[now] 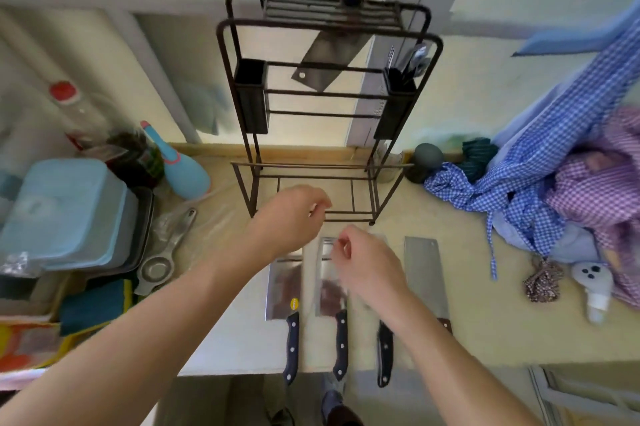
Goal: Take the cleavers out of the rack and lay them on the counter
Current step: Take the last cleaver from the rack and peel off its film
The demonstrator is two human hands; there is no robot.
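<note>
A dark metal rack (242, 86) stands at the back of the counter. One cleaver (329, 51) with a black handle hangs tilted in its top slots. Several cleavers lie side by side on the counter (485, 304) in front, blades away from me: a blue-handled one (284, 287), a second (329, 290), a third mostly under my right arm (385, 349), and a fourth (424, 276) at the right. My left hand (291, 214) hovers by the rack's base, fingers loosely curled, holding nothing. My right hand (367, 263) floats above the laid cleavers, also holding nothing.
Blue lidded containers (65, 214) in a dark tray, a strainer (162, 259) and a blue bottle (180, 169) crowd the left. Checked blue and purple cloths (554, 183) pile at the right, with a small white spray bottle (595, 287). The counter's front edge runs near the handles.
</note>
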